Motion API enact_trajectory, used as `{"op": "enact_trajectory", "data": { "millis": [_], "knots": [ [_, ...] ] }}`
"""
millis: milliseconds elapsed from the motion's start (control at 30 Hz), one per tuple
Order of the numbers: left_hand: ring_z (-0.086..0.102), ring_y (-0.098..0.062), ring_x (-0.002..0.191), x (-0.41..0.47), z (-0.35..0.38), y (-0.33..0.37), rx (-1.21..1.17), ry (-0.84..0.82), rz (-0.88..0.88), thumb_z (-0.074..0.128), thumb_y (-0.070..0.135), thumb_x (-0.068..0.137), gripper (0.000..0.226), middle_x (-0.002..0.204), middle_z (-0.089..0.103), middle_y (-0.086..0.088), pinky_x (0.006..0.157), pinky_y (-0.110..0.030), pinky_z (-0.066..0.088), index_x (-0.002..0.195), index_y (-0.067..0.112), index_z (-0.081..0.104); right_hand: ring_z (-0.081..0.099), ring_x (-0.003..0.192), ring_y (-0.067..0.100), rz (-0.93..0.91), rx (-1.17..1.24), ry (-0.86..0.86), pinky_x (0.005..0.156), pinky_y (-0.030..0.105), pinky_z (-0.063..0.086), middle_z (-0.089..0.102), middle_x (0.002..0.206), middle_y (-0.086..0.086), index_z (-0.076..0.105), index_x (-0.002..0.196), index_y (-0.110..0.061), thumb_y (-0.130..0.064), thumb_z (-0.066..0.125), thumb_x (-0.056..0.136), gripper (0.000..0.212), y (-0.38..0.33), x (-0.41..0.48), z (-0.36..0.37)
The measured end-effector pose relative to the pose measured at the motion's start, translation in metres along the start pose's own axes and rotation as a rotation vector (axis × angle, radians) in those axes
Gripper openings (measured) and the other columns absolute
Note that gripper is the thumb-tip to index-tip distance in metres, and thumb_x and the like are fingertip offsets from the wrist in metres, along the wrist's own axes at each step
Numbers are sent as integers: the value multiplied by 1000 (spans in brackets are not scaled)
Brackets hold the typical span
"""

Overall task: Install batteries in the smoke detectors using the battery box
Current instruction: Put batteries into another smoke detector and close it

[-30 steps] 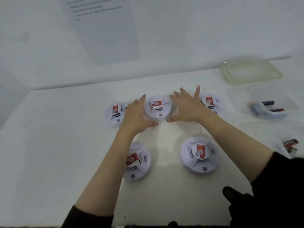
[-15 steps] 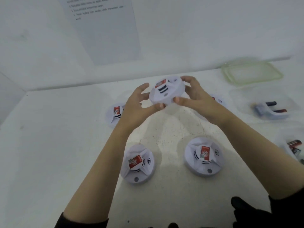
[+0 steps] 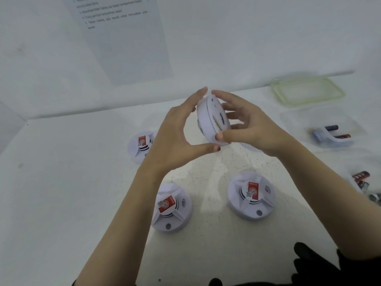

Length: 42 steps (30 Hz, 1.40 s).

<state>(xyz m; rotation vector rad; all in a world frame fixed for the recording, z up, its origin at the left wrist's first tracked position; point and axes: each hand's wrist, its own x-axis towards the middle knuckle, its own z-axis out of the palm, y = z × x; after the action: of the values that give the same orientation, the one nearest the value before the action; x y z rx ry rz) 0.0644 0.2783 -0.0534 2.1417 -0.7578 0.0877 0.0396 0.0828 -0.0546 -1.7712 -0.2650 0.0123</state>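
Head view: the smoke detector (image 3: 210,120) is held on edge above the bench (image 3: 61,182), its back towards the left hand (image 3: 175,137) and its front towards the right hand (image 3: 251,129). Both hands' fingers curl round its rim. The battery box (image 3: 299,118) lies well to the right, nearer the right hand.

Bright, diffuse light from above; faint soft shadows fall on the white matte surface (image 3: 61,203). Wide-angle edges bow; details slightly blurred.

place: staged work booth — plain white walls (image 3: 257,38) | white table (image 3: 61,203) | printed instruction sheet (image 3: 127,48) on wall (text unreadable)
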Motion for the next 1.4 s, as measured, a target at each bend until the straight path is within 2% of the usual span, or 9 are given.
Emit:
{"op": "enact_trajectory", "data": {
  "millis": [133, 233, 367, 500, 767, 867, 967, 1100, 1400],
  "knots": [
    [50, -3, 120, -3, 3, 1, -16, 49, 11, 88, 42, 57, 95, 135, 53, 18, 98, -22, 42, 140, 28, 44, 54, 115, 7, 11, -35, -15, 86, 27, 53, 52, 132, -15, 46, 137, -32, -42, 79, 55, 90, -3, -4, -4],
    [50, 0, 120, -7, 7, 3, -70, 127, 41, 87, 41, 59, 91, 134, 53, 18, 95, -16, 42, 138, 23, 47, 59, 105, 14, -2, 280, -4, 80, 28, 52, 60, 117, -5, 51, 130, -27, -21, 73, 75, 60, 0, -7, -7],
    [47, 6, 121, -12, 13, 2, -148, 181, 37, 87, 34, 61, 89, 134, 49, 21, 93, -11, 40, 138, 18, 45, 62, 104, 20, 53, 494, 7, 74, 33, 54, 61, 120, 3, 55, 126, -25, -12, 62, 82, 47, 5, -11, -5],
    [48, 5, 119, -15, 13, 0, -173, 195, 54, 87, 29, 63, 85, 129, 47, 23, 92, -11, 40, 134, 17, 43, 63, 107, 22, 41, 446, 1, 77, 34, 55, 63, 122, 3, 58, 125, -25, -10, 62, 81, 47, 7, -13, -1],
    [45, 9, 120, -19, 9, 0, -167, 160, -47, 85, 44, 51, 89, 128, 50, 24, 90, -4, 39, 128, 46, 41, 59, 111, 13, 7, 218, -52, 84, 33, 55, 60, 124, -9, 61, 120, -32, -5, 77, 63, 65, -2, -15, 4],
    [53, 1, 118, -19, 6, 0, -166, 148, -37, 93, 27, 50, 92, 127, 59, 15, 90, -10, 45, 132, 28, 51, 59, 112, 14, 16, 163, -69, 88, 36, 55, 59, 127, -11, 61, 120, -32, -7, 78, 62, 66, -4, -14, 2],
    [57, 4, 109, -18, 3, 3, -160, 149, 17, 95, 10, 50, 87, 118, 65, 10, 84, -6, 43, 127, 18, 57, 57, 117, 15, 16, 121, -105, 94, 41, 52, 57, 131, -12, 61, 121, -29, -6, 78, 62, 66, -8, -13, 0],
    [59, -3, 112, -19, -1, 6, -152, 143, 48, 94, 17, 49, 86, 119, 66, 7, 90, -14, 46, 127, 16, 60, 56, 117, 13, 2, 88, -135, 95, 39, 51, 58, 130, -13, 61, 121, -26, -4, 77, 62, 65, -14, -12, -2],
    [59, -7, 111, -19, -2, 6, -146, 100, 42, 95, 13, 49, 86, 117, 65, 7, 87, -15, 46, 127, 16, 58, 54, 121, 12, -22, 52, -234, 95, 33, 50, 55, 134, -9, 57, 126, -23, 2, 71, 68, 65, -17, -9, -5]
  ]
}}
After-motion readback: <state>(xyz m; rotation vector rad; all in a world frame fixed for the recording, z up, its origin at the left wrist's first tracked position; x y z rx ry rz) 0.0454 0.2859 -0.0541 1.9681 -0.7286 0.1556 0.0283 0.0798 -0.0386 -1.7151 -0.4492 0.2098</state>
